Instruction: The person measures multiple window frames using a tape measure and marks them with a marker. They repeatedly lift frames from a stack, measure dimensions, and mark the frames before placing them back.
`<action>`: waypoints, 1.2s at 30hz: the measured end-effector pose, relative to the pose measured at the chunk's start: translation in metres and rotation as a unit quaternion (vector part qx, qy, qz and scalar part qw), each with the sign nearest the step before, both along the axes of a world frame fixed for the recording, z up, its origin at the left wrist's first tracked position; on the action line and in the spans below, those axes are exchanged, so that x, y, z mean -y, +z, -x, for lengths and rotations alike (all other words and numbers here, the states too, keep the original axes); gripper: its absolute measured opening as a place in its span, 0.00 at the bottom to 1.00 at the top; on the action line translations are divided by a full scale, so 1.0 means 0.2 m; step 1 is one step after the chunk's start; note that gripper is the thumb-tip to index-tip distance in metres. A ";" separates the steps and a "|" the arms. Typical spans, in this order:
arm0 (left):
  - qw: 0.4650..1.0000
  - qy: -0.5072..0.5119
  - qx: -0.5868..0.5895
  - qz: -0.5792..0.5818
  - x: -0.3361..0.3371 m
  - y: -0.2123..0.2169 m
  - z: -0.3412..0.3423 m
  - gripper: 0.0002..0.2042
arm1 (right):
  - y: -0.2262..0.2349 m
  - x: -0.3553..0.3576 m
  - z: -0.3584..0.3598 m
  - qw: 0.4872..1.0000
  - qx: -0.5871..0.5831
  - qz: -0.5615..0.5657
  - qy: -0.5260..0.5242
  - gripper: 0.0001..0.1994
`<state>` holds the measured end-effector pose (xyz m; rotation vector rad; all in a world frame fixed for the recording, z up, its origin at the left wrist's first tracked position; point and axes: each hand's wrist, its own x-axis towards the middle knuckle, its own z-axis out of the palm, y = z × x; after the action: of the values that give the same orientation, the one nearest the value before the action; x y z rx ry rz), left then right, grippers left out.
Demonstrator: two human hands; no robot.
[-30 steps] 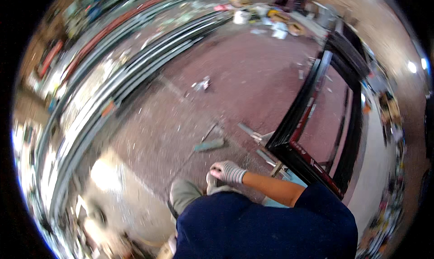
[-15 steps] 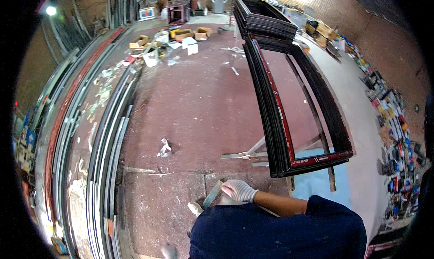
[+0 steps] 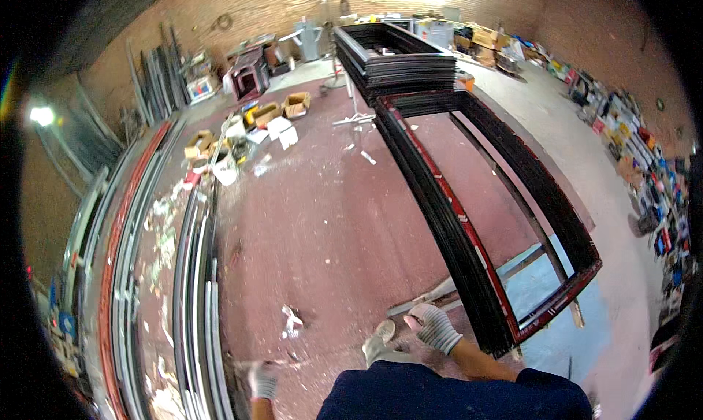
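Note:
My right hand (image 3: 437,331), in a pale striped glove, is raised in front of my body, left of the near end of a stack of dark frames (image 3: 458,237). Its fingers are curled closed; whatever is in them is hidden or too small to name. My left hand (image 3: 262,384), gloved alike, hangs low at the left, near long metal profiles (image 3: 209,332). Motion smears its fingers. One of my shoes (image 3: 384,330) shows on the reddish floor. The top frame has a red, marked face and rests on stand bars (image 3: 432,295).
Another stack of dark frames (image 3: 403,72) stands beyond. Long profiles, one red (image 3: 121,266), line the left. Cardboard boxes (image 3: 296,105) and a white bucket (image 3: 224,169) sit at the far left. Crumpled plastic (image 3: 291,322) lies on the floor. Mixed goods (image 3: 644,164) line the right wall.
My right hand has shifted right, nearer the frames; the flat bluish strip it held is no longer visible. My left hand has risen further into view. The view has tilted up and turned.

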<state>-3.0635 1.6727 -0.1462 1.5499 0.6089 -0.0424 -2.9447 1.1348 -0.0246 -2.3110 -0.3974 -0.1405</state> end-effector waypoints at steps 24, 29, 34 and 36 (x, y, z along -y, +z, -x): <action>0.846 -0.458 0.017 0.273 2.86 0.95 -3.13 0.08 | 0.32 0.82 -0.42 0.850 -0.029 0.127 -0.510 0.13; 0.800 -0.556 -0.034 0.224 3.64 0.78 -3.68 0.11 | 0.27 0.81 -0.48 0.747 0.004 0.173 -0.642 0.09; 0.738 -0.622 -0.149 0.216 4.45 0.58 -4.14 0.16 | 0.28 0.77 -0.55 0.531 -0.002 0.264 -0.805 0.16; 0.731 -0.626 -0.163 0.218 4.59 0.40 -4.64 0.24 | 0.29 0.77 -0.64 0.406 -0.016 0.244 -0.881 0.24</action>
<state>-2.1346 0.7545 -0.0665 1.2183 -0.2970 -1.4127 -2.8174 0.9803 0.0339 -2.0329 2.4654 -1.0486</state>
